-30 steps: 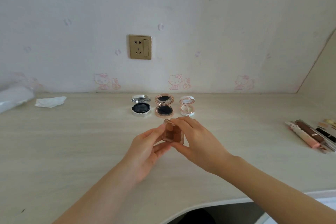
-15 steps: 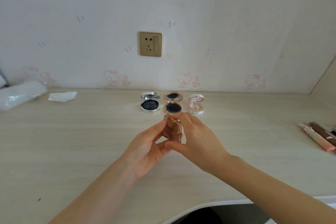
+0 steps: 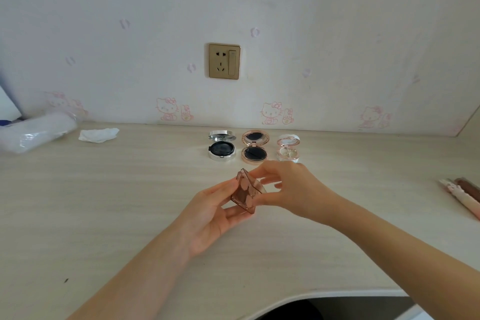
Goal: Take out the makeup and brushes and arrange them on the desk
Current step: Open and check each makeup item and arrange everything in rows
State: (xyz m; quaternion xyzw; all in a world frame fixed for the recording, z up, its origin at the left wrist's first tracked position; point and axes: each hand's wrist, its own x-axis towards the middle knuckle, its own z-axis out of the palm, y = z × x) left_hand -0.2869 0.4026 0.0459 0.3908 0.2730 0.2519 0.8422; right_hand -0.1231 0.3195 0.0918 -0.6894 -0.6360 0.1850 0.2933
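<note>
Brown translucent palette (image 3: 244,196) sits partly hidden behind right hand (image 3: 293,187).

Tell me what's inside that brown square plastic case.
Pinkish-brown powder patches show in the half-open brown square plastic case; the left hand and right hand cover its edges.

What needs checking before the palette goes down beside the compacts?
1. Grip: left hand holds the palette from below and right hand pinches its lid. Ok.
2. Lid fully open: only part open, in a V. Not ok.
3. Row ready: silver compact, gold compact and pink compact stand open side by side. Ok.
4. Landing spot: bare desk shows right of the pink compact. Ok.
5. Pans intact inside the palette: cannot tell.
</note>
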